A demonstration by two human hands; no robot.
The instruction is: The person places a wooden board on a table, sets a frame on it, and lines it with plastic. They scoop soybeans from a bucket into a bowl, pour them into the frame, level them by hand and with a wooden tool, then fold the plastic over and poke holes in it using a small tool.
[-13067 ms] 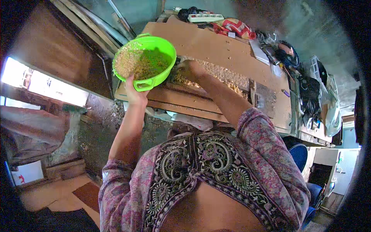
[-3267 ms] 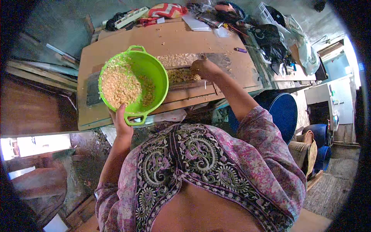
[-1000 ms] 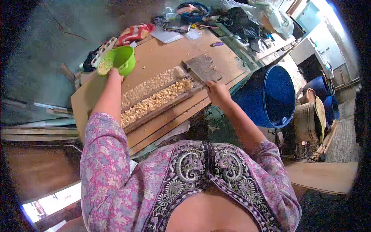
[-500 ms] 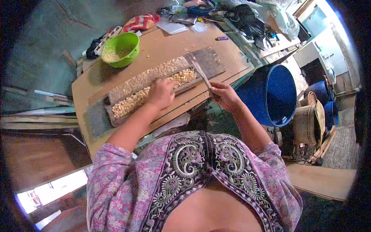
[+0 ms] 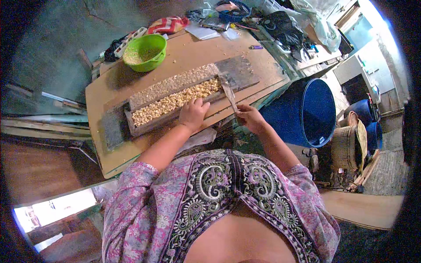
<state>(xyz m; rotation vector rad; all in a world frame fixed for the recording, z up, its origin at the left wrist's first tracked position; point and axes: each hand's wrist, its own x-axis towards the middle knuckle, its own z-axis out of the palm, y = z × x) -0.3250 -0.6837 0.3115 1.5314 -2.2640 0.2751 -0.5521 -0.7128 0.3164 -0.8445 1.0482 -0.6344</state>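
We record one long wooden tray [image 5: 131, 125] lying slantwise on the brown board table [image 5: 184, 55], split lengthwise into two channels. The near channel holds pale yellow nut pieces [image 5: 175, 101]; the far channel holds a paler, finer, packed layer [image 5: 173, 84]. At the tray's right end lies a dark flat slab [image 5: 239, 72] strewn with a few crumbs. Our left hand [image 5: 193, 115] rests on the tray's near wall, fingers curled over the edge and touching the nut pieces, gripping nothing we can make out. Our right hand [image 5: 249, 118] is closed on the handle of one flat metal blade [image 5: 228, 90], its tip meeting the near channel's right end. One green bowl [image 5: 144, 52] with some nut pieces stands at the table's far left. Two blue barrels [image 5: 305, 111] stand at right.
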